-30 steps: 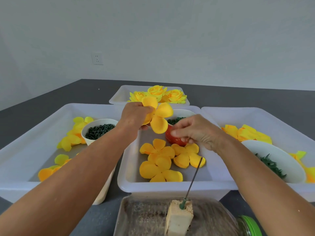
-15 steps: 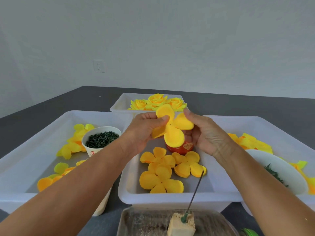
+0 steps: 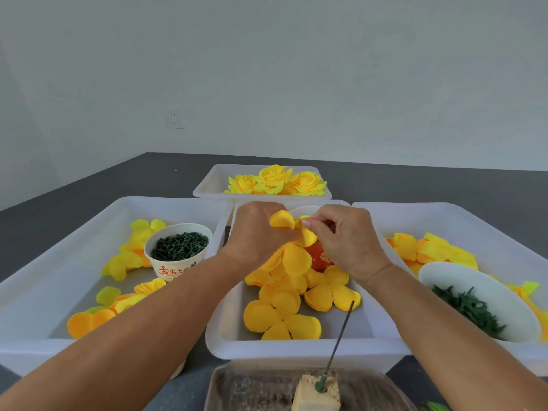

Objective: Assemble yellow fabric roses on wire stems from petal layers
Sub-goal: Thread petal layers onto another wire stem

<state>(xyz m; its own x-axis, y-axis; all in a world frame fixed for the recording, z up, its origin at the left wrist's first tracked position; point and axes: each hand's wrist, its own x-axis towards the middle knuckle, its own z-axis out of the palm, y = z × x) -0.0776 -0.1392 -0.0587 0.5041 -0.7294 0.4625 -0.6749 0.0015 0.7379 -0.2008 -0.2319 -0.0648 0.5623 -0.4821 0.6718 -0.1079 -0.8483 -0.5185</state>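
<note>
Held yellow petal layer (image 3: 292,247) up over far end of middle tray (image 3: 296,350), both hands on it. Left hand (image 3: 255,235) gripped it from left, fingers curled round petals. Right hand (image 3: 345,241) pinched its centre, thumb and forefinger closed on fabric. Loose petal layers (image 3: 281,317) lay flat on tray floor below. Wire stem (image 3: 338,342) stood tilted in foam block (image 3: 315,396) at near tabletop edge. Finished roses (image 3: 275,180) sat in far tray (image 3: 213,185).
</note>
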